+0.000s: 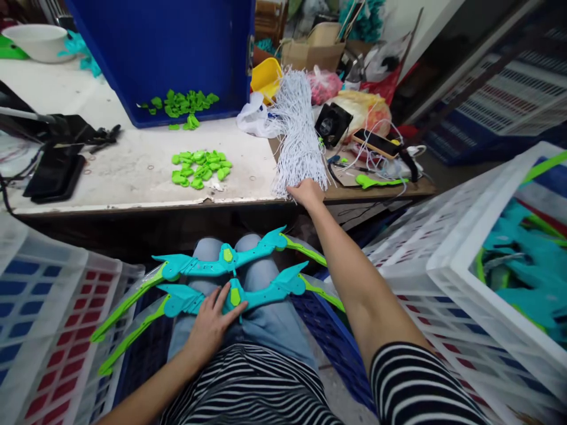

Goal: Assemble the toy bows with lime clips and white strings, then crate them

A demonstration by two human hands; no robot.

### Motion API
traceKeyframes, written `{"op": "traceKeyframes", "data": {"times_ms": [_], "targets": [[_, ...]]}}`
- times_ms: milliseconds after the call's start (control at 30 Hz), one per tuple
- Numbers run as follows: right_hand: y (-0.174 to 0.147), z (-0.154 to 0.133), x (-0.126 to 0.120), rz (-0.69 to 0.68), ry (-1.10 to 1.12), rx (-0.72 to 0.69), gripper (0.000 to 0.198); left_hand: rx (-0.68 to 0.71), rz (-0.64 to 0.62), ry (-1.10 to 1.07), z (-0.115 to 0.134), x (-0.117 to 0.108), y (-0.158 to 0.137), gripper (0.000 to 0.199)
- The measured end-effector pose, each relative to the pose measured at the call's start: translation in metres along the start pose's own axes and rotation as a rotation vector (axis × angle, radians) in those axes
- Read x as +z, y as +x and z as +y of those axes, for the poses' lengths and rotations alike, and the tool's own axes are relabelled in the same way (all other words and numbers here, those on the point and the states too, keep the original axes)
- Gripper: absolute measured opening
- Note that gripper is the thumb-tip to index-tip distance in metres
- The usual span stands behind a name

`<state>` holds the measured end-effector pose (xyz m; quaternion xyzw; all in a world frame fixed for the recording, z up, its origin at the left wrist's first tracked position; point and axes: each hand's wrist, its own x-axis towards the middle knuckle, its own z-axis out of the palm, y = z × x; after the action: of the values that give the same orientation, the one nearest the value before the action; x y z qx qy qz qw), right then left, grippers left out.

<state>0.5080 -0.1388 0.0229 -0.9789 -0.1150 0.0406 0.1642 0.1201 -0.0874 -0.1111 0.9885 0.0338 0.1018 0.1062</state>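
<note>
Seemingly to keep them from sliding off the lap, the left hand (211,326) lies flat, fingers spread, on 2 turquoise-and-green plastic toy bows (230,277), while the right hand (306,193) curls fingers into the table-edge bundle of white cords (297,127).

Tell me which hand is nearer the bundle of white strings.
Right. The right hand touches the white strings at their lower end on the table edge; the left hand rests on the toy bows in the lap.
</note>
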Motion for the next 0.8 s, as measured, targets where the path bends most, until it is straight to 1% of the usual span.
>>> {"op": "traceKeyframes", "data": {"times_ms": [33,100,133,200,333,400,467,567,633,667,733,800], "targets": [[0.004,0.001,-0.002,-0.031,0.013,-0.012,0.023,-0.003,-0.005,-0.002,0.000,-0.001,0.001,0.070],[0.007,0.006,-0.008,-0.122,0.111,-0.018,0.013,0.001,-0.022,-0.010,-0.001,-0.004,0.003,0.073],[0.008,0.010,-0.011,-0.171,0.188,-0.003,0.012,0.004,-0.032,-0.016,-0.002,-0.005,0.003,0.072],[0.007,0.018,-0.016,-0.242,0.355,0.039,0.017,0.008,-0.051,-0.026,-0.003,-0.007,0.005,0.069],[0.001,0.032,-0.024,-0.258,0.596,0.087,0.022,0.016,-0.076,-0.034,-0.001,-0.013,0.009,0.057],[-0.005,0.042,-0.026,-0.276,0.701,0.109,0.021,0.040,-0.071,-0.056,-0.001,-0.022,0.012,0.053],[-0.019,0.059,-0.028,-0.325,0.813,0.119,0.019,0.069,-0.034,-0.109,0.001,-0.034,0.013,0.047],[-0.060,0.102,-0.026,-0.406,0.943,0.097,0.019,0.078,0.046,-0.247,0.011,-0.053,0.018,0.034],[-0.102,0.138,-0.024,-0.443,0.963,0.084,0.025,0.067,0.034,-0.379,0.024,-0.060,0.025,0.028],[-0.125,0.156,-0.022,-0.448,0.958,0.093,0.028,0.064,-0.009,-0.463,0.032,-0.061,0.030,0.026],[-0.171,0.189,-0.017,-0.399,0.938,0.145,0.034,0.055,-0.169,-0.657,0.054,-0.054,0.043,0.025],[-0.211,0.217,-0.010,-0.251,0.906,0.200,0.037,0.017,-0.383,-0.850,0.079,-0.037,0.058,0.024]]}}
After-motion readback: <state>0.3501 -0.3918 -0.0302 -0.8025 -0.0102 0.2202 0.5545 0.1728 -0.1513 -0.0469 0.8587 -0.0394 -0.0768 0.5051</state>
